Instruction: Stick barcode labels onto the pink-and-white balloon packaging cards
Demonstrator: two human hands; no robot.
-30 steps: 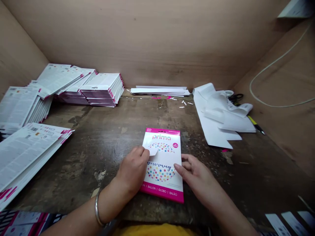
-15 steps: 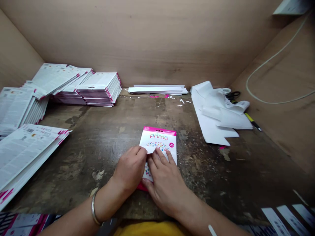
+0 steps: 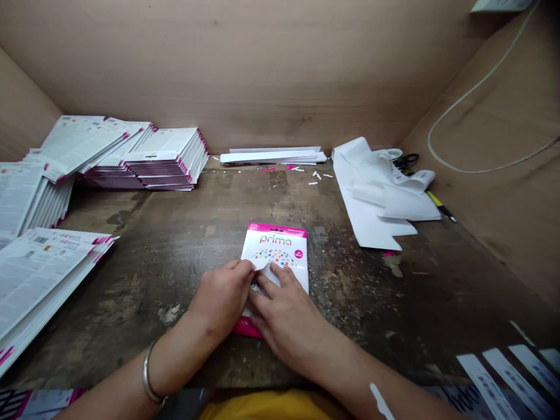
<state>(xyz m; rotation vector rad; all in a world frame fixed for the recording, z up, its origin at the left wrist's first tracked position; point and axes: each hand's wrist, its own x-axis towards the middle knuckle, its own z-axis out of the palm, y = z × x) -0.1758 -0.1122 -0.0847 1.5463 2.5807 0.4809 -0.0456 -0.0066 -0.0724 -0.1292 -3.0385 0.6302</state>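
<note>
A white packet (image 3: 280,240) with pink ends, coloured dots and the word "prima" lies on the table in front of me. My left hand (image 3: 225,297) is closed at its left side, thumb and forefinger pinching the edge of a small white label (image 3: 264,270) over the packet's middle. Flat across the packet's lower right rests my right hand (image 3: 284,315), fingers stretched out, with its fingertips beside the label's right end. Both hands hide much of the packet's lower half.
Stacks of similar packets (image 3: 164,157) fill the left side. White paper strips (image 3: 271,156) lie along the back wall. Crumpled white backing paper (image 3: 376,198), scissors (image 3: 406,161) and a yellow-black cutter (image 3: 441,207) are at right. Labels (image 3: 485,382) hang at the lower right edge.
The view has shifted slightly, so most things sit further left. The label's middle is now raised and bent between my hands. My left hand still pinches its edge.
</note>
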